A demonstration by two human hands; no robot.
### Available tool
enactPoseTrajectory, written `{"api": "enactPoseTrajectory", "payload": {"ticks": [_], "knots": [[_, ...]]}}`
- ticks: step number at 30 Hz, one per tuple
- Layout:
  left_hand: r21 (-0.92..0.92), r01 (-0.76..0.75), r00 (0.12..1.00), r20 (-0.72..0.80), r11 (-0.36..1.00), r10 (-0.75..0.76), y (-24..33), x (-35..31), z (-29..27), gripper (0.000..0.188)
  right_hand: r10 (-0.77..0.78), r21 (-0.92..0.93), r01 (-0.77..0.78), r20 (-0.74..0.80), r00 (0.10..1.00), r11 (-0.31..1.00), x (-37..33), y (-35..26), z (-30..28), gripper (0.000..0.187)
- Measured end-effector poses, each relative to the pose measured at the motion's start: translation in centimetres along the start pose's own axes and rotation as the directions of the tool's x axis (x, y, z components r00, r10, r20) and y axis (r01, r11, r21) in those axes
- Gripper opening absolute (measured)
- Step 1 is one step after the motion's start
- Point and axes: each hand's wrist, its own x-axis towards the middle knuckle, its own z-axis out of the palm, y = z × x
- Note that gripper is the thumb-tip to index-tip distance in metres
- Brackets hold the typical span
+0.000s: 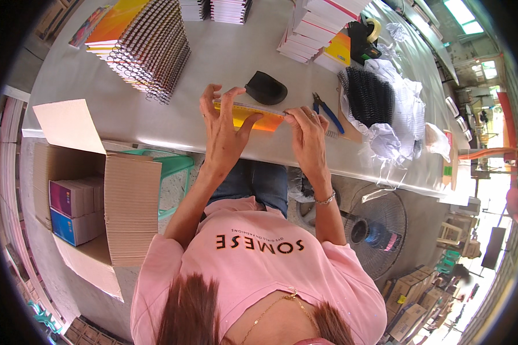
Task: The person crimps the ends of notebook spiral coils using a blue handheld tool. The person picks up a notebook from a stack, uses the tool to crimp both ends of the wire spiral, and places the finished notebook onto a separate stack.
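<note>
At the table's near edge I hold a small yellow-orange notebook (258, 121) with a row of marks along its far edge. My left hand (221, 129) grips its left part, thumb on the cover and two fingers raised over the far edge. My right hand (308, 135) pinches the notebook's right end; whether a wire is also between those fingers is hidden. A short piece of spiral coil (331, 134) shows beside the right hand. Just beyond the notebook lies a rounded black block (266, 88). To the right are blue-handled pliers (331, 114).
A tall stack of spiral-bound notebooks (149, 49) stands at the far left. More stacked books (316, 31) are at the back. Black coils (369, 96) lie on crumpled white wrapping (408, 115) at right. An open carton (133, 207) holds books below left; a fan (374, 230) stands below right.
</note>
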Motion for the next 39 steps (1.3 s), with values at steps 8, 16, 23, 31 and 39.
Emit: {"api": "enactPoseTrajectory", "payload": {"ticks": [8, 16, 23, 31, 39], "knots": [[-0.113, 0.026, 0.985, 0.171, 0.993, -0.006, -2.0, -0.4, -1.8, 0.044, 0.037, 0.304, -0.126, 0.282, 0.959, 0.944, 2.2, 2.1, -1.1, 0.019], [-0.055, -0.078, 0.975, 0.206, 0.995, 0.088, -3.9, 0.4, -4.7, 0.056, -0.212, -0.074, 0.210, -0.019, 0.977, 0.975, 4.7, 1.9, 5.9, 0.041], [-0.127, -0.005, 0.984, 0.175, 0.992, 0.027, -4.8, -0.1, -4.1, 0.064, 0.041, 0.714, -0.532, 0.580, 0.814, 0.455, 5.8, 3.8, 1.2, 0.034], [-0.163, 0.007, 0.977, 0.210, 0.987, 0.027, -4.3, 0.2, -3.5, 0.065, -0.089, 0.590, -0.414, 0.640, 0.763, 0.693, 3.6, 3.5, -2.8, 0.019], [-0.197, -0.014, 0.974, 0.221, 0.980, 0.058, -4.3, 0.2, -2.5, 0.068, 0.114, 0.049, -0.128, 0.225, 0.968, 0.991, 2.2, 3.8, -0.7, 0.035]]}}
